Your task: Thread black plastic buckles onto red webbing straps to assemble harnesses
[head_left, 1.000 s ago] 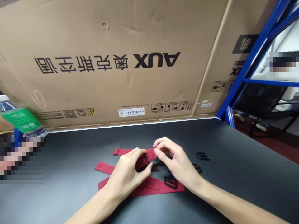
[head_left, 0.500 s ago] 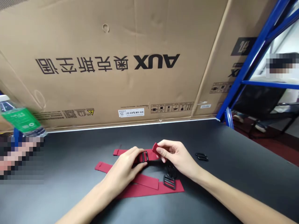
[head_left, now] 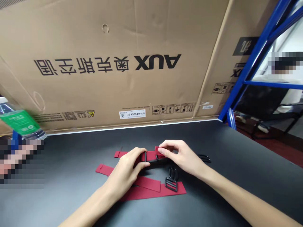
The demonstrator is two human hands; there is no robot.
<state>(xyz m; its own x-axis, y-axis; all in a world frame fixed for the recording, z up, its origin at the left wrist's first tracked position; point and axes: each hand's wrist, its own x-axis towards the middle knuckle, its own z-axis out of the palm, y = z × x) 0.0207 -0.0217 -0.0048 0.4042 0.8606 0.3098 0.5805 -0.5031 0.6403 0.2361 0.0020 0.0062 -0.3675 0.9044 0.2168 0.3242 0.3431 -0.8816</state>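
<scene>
My left hand is closed, fingers and thumb gripping a black plastic buckle with a red webbing strap running through it. The end of this strap is pinched between the thumb and fingers of my right hand. A second dark bar crosses the strap just left of my right fingertips; whether it belongs to the same buckle I cannot tell. Below lie two more red straps, a shorter one overlapping a wider one. On the wider strap's right end rests a loose black slide buckle.
Another black buckle touches or nearly touches the loose slide. Farther right, more black buckle pieces lie partly behind my right wrist. A large cardboard box walls off the back. A water bottle is left; a blue rack stands right.
The strap end in my right hand has turned and lies flatter, in line with the strap. One black bar has shifted right along the strap, away from my left hand.
</scene>
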